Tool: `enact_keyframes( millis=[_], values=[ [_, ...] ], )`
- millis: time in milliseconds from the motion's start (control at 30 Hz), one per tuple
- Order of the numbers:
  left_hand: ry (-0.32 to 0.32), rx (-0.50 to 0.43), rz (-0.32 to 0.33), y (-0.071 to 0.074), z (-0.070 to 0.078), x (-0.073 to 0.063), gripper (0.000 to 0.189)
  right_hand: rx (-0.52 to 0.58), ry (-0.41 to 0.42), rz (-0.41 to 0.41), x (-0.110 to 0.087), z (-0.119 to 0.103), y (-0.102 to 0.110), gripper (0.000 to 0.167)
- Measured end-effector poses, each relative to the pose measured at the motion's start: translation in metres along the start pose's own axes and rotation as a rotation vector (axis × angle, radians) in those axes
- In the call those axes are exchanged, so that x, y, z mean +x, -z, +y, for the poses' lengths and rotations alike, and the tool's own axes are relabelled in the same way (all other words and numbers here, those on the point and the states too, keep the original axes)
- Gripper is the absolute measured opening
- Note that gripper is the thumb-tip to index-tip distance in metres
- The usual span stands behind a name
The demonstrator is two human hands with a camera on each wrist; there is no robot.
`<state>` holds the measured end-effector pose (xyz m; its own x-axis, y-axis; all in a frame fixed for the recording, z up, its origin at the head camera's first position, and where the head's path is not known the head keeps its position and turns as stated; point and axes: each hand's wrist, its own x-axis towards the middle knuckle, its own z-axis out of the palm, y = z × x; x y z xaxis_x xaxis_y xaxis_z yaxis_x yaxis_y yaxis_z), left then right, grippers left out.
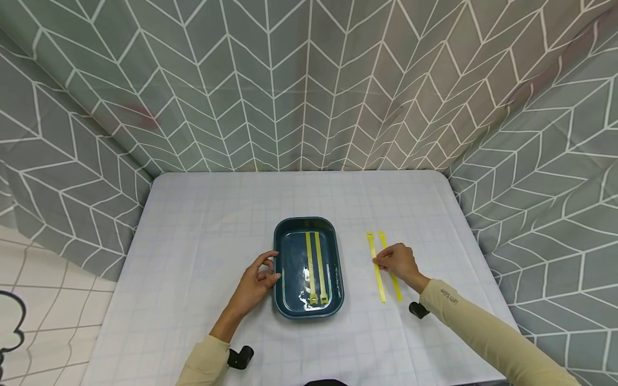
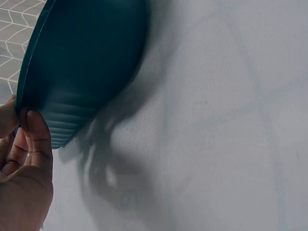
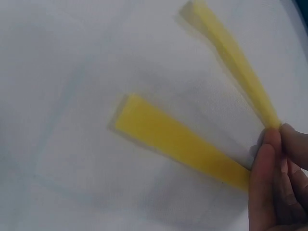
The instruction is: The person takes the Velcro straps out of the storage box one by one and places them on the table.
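Note:
A dark teal rectangular tray (image 1: 292,273) stands mid-table, and inside it two yellow cable tie straps (image 1: 310,262) lie side by side, slotted heads toward the near end. My left hand (image 1: 253,287) pinches the tray's left rim; the left wrist view shows fingers on both sides of the rim (image 2: 30,57). To the right of the tray, my right hand (image 1: 399,262) pinches a yellow cable tie strap (image 1: 379,280) near its middle. Another yellow strap (image 1: 396,288) lies just to its right, partly hidden under the hand. Both straps reappear in the right wrist view, the pinched one (image 3: 240,67) uppermost.
A white cloth with faint grid lines covers the table (image 1: 217,225). Grey chevron-patterned curtains (image 1: 289,96) rise behind the table and along both sides. Black wrist devices (image 1: 240,357) sit at both forearms.

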<state>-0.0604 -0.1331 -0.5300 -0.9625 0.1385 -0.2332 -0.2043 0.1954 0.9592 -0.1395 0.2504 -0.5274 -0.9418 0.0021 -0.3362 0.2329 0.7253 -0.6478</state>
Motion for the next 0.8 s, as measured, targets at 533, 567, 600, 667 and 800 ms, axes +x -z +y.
enact_keyframes(
  millis=[533,567,600,667,800],
  values=[
    [0.0,-0.001,0.005,0.0009,-0.0038,0.0009,0.054,-0.083,0.037,0.015,-0.0007,-0.0026,0.0006,0.018],
    [-0.004,-0.001,0.004,0.0009,-0.0039,0.0007,0.054,-0.081,0.042,0.016,-0.0008,-0.003,0.0007,0.018],
    [-0.007,-0.003,0.004,0.0009,-0.0038,0.0005,0.054,-0.077,0.047,0.02,-0.0009,-0.0035,0.0007,0.018],
    [-0.014,-0.006,0.003,0.001,-0.0035,0.0003,0.054,-0.082,0.058,0.032,-0.0008,-0.0045,0.0008,0.019],
    [-0.021,-0.01,-0.001,0.0011,-0.0023,0.0,0.054,-0.11,0.117,0.064,-0.0002,-0.0076,0.0017,0.023]
  ],
)
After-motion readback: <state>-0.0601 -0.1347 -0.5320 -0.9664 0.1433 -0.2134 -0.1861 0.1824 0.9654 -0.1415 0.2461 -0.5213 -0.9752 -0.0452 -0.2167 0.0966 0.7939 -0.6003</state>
